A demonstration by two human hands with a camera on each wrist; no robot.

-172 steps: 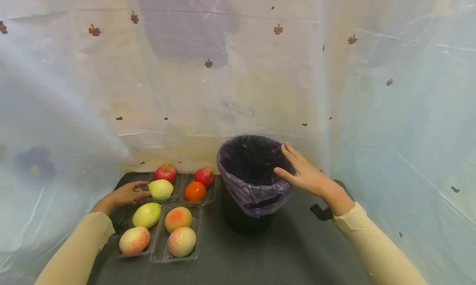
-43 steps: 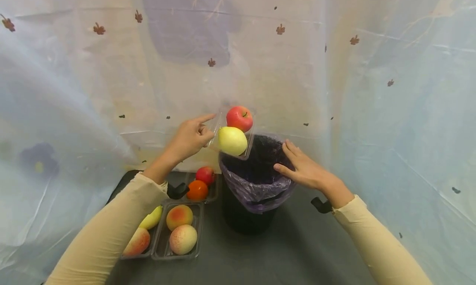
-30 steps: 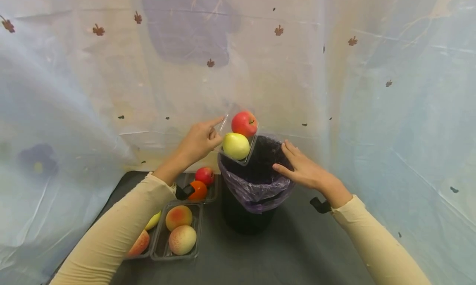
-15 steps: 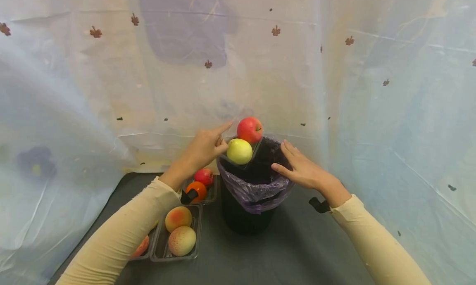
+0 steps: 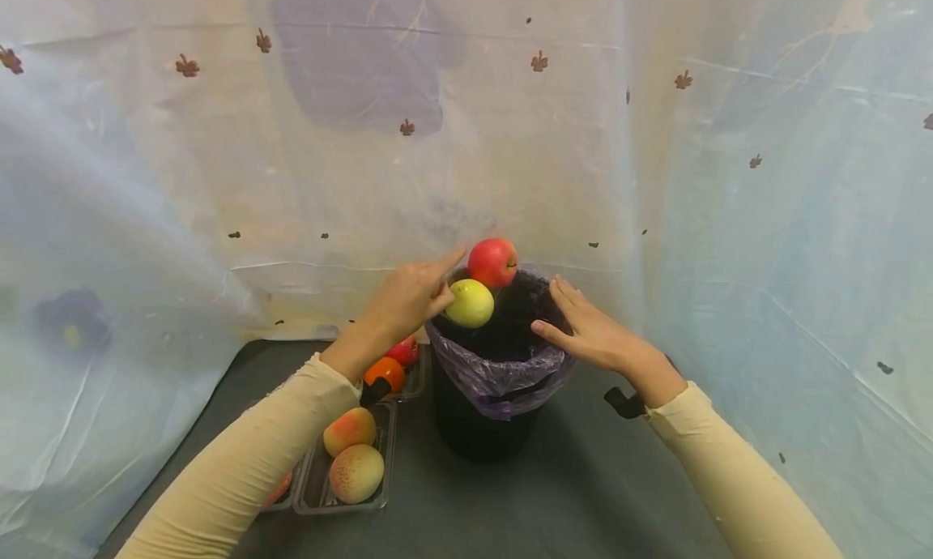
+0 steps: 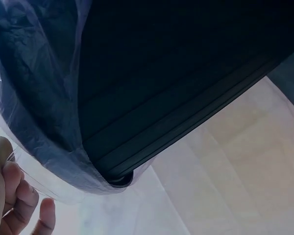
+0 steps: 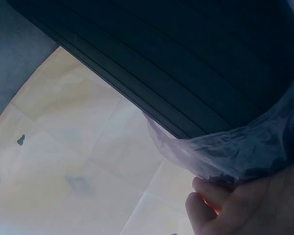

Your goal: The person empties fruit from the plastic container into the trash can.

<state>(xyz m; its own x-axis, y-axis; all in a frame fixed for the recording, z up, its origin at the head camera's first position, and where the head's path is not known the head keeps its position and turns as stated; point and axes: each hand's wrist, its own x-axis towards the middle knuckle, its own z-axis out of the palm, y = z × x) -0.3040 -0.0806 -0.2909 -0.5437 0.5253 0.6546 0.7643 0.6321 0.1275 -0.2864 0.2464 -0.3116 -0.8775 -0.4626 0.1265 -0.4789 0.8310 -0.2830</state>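
My left hand [image 5: 411, 300] pinches the edge of a clear plastic tray [image 6: 56, 188] over the left part of the bin's mouth, index finger stretched out along it. A red apple [image 5: 492, 262] and a yellow-green pear [image 5: 470, 304] sit in that tray, which hardly shows in the head view. The black trash bin [image 5: 484, 433] stands upright, lined with a thin purple bag [image 5: 503, 381] folded over its rim. On the bin's right rim rests my right hand [image 5: 601, 328], fingers extended and thumb over the mouth. In the right wrist view two fingertips [image 7: 201, 208] show outside the bag.
Left of the bin, a clear tray [image 5: 386, 502] holds two peaches [image 5: 357, 474]. Behind it another tray [image 5: 418, 385] carries an orange fruit [image 5: 385, 374] and a red apple [image 5: 404, 351]. My left sleeve [image 5: 248, 454] covers most of a further tray. A patterned plastic sheet [image 5: 350, 194] hangs behind.
My left hand lifted the tray with the apple and pear from the table to over the bin, then moved slightly right and lower. The right hand has stayed on the rim.
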